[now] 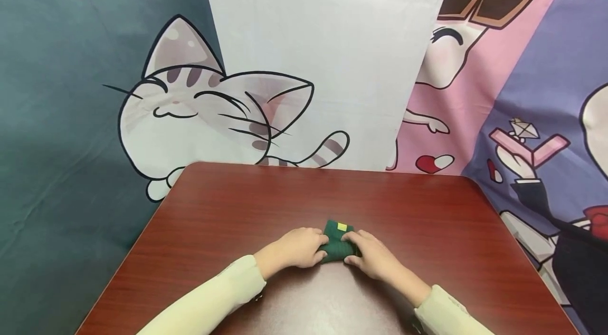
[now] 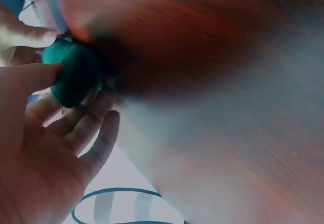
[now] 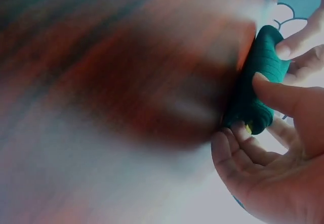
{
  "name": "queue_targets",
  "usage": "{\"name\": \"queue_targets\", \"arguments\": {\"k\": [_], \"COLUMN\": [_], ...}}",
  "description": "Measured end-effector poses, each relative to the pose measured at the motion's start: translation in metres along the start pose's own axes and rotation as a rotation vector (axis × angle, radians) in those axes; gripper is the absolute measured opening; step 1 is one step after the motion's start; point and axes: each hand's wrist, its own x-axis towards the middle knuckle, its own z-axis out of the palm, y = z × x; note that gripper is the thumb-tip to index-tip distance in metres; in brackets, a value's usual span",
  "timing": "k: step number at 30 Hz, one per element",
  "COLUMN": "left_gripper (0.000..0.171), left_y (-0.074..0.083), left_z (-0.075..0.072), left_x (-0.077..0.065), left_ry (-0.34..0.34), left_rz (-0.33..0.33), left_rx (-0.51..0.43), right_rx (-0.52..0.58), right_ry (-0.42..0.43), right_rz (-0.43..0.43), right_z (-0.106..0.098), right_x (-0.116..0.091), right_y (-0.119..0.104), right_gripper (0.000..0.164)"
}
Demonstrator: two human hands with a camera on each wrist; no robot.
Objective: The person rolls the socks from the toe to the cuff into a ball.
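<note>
A dark green cloth (image 1: 336, 249) with a small yellow patch near its far edge lies on the table, its near part rolled into a thick cylinder. My left hand (image 1: 300, 248) grips the roll's left end, with the thumb on the near side and the fingers around it. At the right end, my right hand (image 1: 375, 257) holds the roll between thumb and fingers. Fine ribbed lines show on the green roll (image 3: 266, 64) in the right wrist view. In the left wrist view the rounded end of the cloth (image 2: 76, 75) shows between thumb and fingers.
The reddish-brown wooden table (image 1: 228, 203) has rounded far corners and a glossy surface. Behind it hangs a printed backdrop (image 1: 332, 34) with a cartoon cat and cartoon figures. Pale sleeves (image 1: 214, 293) cover both forearms.
</note>
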Motion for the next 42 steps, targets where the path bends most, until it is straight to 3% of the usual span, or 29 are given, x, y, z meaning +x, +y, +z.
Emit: {"name": "queue_targets", "arguments": {"k": [4,11,19,26,30,36,39,42], "left_gripper": [0.027,0.033,0.035,0.027,0.020,0.038,0.034,0.029], "left_y": [0.001,-0.003,0.000,0.005,0.004,0.004,0.004,0.005], "left_z": [0.000,0.004,0.006,0.003,0.004,0.006,0.006,0.005], "left_x": [0.000,-0.001,0.001,0.004,0.004,0.003,0.004,0.005], "left_ry": [-0.012,0.040,0.026,0.023,0.038,0.055,0.065,0.072], "left_rz": [0.020,0.096,0.022,-0.059,-0.055,-0.025,-0.026,-0.029], "left_rx": [-0.022,0.005,-0.021,-0.114,-0.126,-0.115,-0.086,-0.061], "right_rx": [-0.036,-0.033,0.002,0.023,0.003,0.126,0.196,0.162], "right_ry": [0.030,0.039,0.016,-0.015,-0.027,-0.068,-0.095,-0.088], "right_rz": [-0.028,-0.070,-0.087,-0.078,-0.063,0.056,0.135,0.156], "right_z": [0.001,0.002,0.001,-0.002,-0.003,-0.005,-0.008,-0.006], "right_x": [-0.003,-0.006,-0.008,-0.004,0.000,0.007,0.012,0.012], "right_y": [0.001,0.001,0.009,0.011,0.009,0.008,0.006,0.004], "right_gripper": [0.035,0.027,0.022,0.022,0.023,0.016,0.015,0.013]}}
